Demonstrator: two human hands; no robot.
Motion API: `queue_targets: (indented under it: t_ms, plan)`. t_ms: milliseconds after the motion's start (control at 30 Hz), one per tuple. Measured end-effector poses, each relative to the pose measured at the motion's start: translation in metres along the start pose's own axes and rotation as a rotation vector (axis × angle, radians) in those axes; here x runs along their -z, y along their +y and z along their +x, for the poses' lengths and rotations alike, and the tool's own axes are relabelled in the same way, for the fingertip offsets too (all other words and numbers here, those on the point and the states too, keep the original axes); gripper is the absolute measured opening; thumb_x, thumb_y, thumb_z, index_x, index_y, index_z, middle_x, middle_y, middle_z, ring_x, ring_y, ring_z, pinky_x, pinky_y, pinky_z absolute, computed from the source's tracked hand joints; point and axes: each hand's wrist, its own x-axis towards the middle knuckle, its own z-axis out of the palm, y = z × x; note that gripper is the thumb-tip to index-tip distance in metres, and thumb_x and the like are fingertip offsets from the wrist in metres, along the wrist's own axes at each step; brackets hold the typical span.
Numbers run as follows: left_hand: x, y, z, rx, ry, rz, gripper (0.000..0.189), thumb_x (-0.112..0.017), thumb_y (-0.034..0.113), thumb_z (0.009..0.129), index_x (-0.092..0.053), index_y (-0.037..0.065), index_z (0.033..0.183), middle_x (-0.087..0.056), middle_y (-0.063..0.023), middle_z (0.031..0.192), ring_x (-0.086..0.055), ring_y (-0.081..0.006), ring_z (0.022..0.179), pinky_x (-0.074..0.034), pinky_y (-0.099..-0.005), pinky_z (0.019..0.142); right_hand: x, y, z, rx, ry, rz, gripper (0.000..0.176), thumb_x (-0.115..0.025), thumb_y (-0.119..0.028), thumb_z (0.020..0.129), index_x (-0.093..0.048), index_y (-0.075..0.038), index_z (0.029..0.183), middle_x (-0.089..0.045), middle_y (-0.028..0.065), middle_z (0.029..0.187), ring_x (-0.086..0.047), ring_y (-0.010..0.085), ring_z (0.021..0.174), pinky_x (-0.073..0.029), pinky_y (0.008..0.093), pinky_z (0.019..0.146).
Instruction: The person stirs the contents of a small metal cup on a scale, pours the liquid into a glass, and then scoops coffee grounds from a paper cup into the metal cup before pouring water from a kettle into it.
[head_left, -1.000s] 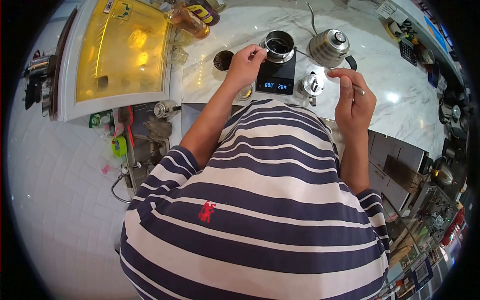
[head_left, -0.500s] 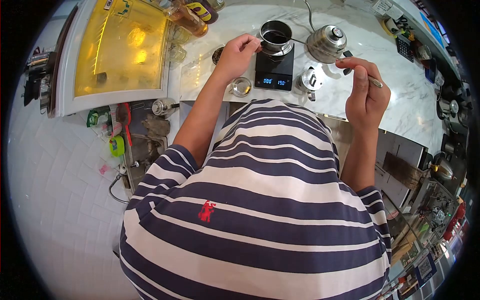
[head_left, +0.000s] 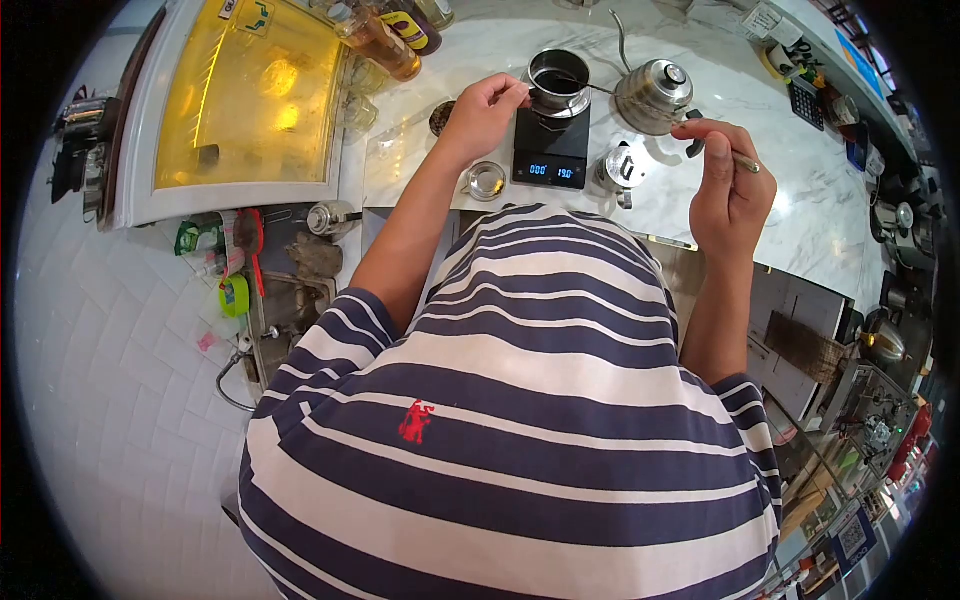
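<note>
The black rectangular digital scale [head_left: 550, 148] on the white marbled tabletop [head_left: 820, 215] is taken as landmark. The round dark metal cup [head_left: 559, 82], pale at its rim, is found at the scale's far end, its mouth facing up; dark contents are noted inside. The left hand [head_left: 483, 122] is the nearer one, placed just left of the scale's far end; its grip is seen pinched at the cup's left side, though what exactly is clasped there is hidden by the fingers. The right hand [head_left: 735, 195] is held well to the right of the scale, its grip clamped on a long, slender metal utensil [head_left: 748, 163]. The utensil's long axis is directed from that grip leftward and away, down to the scale's far end, where its tip is lost inside the cup. To the right of the scale's far end, a silver gooseneck kettle [head_left: 653, 97] is crossed by the shaft in view; vertical clearance cannot be judged. A small lidded steel pot [head_left: 622, 168] is placed just right of the scale, a small clear glass dish [head_left: 486, 181] just left of it, and the tall amber bottle [head_left: 378, 45] well beyond, far left.
</note>
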Motion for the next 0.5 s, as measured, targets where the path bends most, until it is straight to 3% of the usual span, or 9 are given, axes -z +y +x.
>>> queue_targets:
  t_ms: [200,500]
  plan:
    - [-0.007,-0.012,-0.011,-0.013,0.032,0.070,0.024,-0.061,0.023,0.104,-0.070,0.000,0.101,-0.074,-0.0053,0.093,-0.065,-0.0129,0.090,-0.050,-0.0288,0.088,-0.001,-0.001,-0.011,-0.131,-0.088,-0.085,0.024,-0.058,-0.019,0.109,-0.072,-0.001,0.100,-0.072,0.0067,0.087,-0.057,0.0123,0.067,-0.045,0.0262,0.062]
    - [-0.016,-0.015,-0.018,-0.048,0.053,0.117,0.023,-0.059,0.020,0.105,-0.068,0.000,0.100,-0.071,-0.0043,0.095,-0.063,-0.0130,0.095,-0.048,-0.0297,0.094,-0.009,0.004,-0.028,-0.109,-0.068,-0.082,0.019,-0.058,-0.012,0.107,-0.072,-0.001,0.102,-0.074,0.0104,0.093,-0.065,0.0204,0.077,-0.049,0.0297,0.069]
